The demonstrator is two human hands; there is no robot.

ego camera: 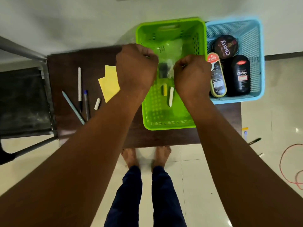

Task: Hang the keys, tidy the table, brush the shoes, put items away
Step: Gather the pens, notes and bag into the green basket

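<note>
Left hand (136, 66) and right hand (191, 74) each pinch clear crinkly plastic bag (170, 51) over green slotted plastic basket (199, 36), grip narrow. Lower bag gently inside, release together; blue pens (86, 104) wait on dark table (68, 71).

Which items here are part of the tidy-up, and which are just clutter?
In play: left hand, right hand, clear bag, green basket, pens, yellow notes, chalk.
Lying about: red cable, chair.
</note>
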